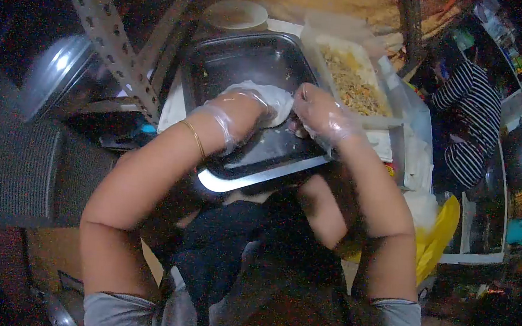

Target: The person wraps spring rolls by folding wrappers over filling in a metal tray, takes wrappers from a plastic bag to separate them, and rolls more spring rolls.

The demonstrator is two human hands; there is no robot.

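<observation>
Both hands wear clear plastic gloves and are over a dark rectangular tray (254, 168) with a pale front rim. My left hand (240, 113) is wrapped round a white, soft-looking piece (275, 98), its fingers mostly hidden by the hand's back. To the right of it, my right hand (319, 111) is closed at the right edge of the white piece, fingers curled; what it pinches is too small to make out. A small pinkish bit lies just below, between the hands. Scattered small crumbs show on the tray's floor.
Behind the tray stand a round pale lid (236, 15) and a white container (393, 122) with shredded food (356, 81). A perforated metal post (108, 34) rises at left, near a shiny metal lid (63, 68). A yellow bag (442, 235) hangs at right; beyond, a person in striped clothing (477, 106).
</observation>
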